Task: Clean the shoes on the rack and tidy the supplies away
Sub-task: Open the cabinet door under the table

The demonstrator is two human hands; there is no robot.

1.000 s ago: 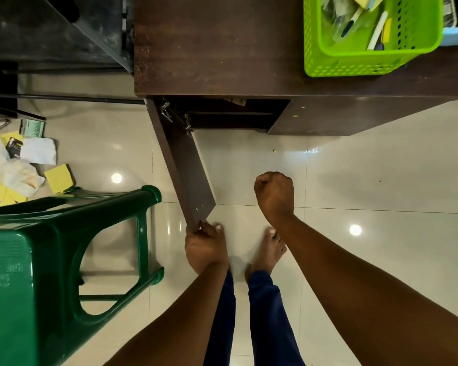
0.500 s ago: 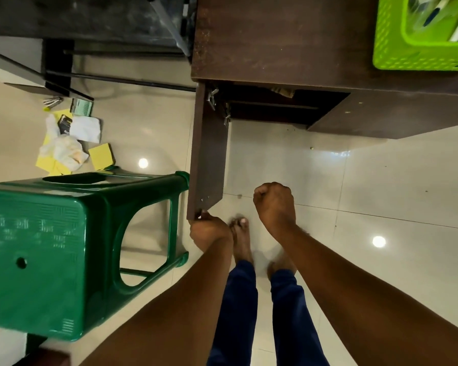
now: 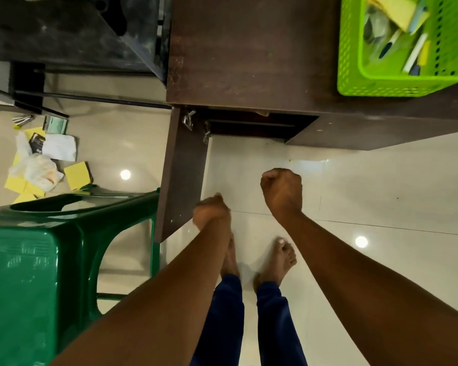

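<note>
I look down at a brown cabinet [image 3: 249, 54] whose door [image 3: 180, 180] stands open toward me. My left hand [image 3: 212, 212], blurred and with curled fingers, hangs beside the door's free end; I see nothing in it. To its right, above the tiled floor, my right hand [image 3: 280, 191] is a closed fist holding nothing. On the cabinet top at the right sits a bright green basket [image 3: 354, 85] of supplies. A pile of yellow cloths, paper and a plastic bag [image 3: 37, 167] lies on the floor at the left. No shoes are in view.
A green plastic stool [image 3: 37, 260] stands close on my left, touching the door's end. A dark rack or table frame [image 3: 64, 35] fills the top left. My bare feet [image 3: 275, 260] stand on glossy white tiles [image 3: 381, 194] in front of the cabinet.
The door has swung further open toward the stool. My left hand has come off the door's end and moved right. My view has shifted left and closer; the right fist stays put.
</note>
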